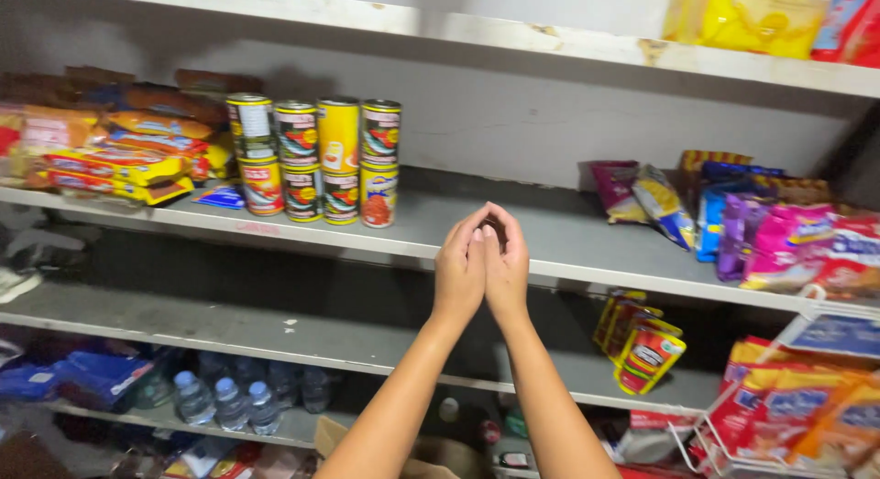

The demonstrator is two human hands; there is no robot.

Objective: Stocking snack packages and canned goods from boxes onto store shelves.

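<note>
My left hand (460, 266) and my right hand (506, 264) are raised together in front of the middle shelf (550, 245), palms pressed against each other, fingers loosely curled. Neither hand holds anything that I can see. To their left, stacked tin cans (316, 158) in two layers stand on the same shelf, about a hand's width away. The hands touch no goods.
Flat snack packs (119, 154) pile up at the shelf's left end. Colourful sachets (761, 231) lie at its right. Red and yellow pouches (642, 346) lean on the lower shelf. Water bottles (229, 401) stand below. A wire rack (733, 442) holds packets at the bottom right.
</note>
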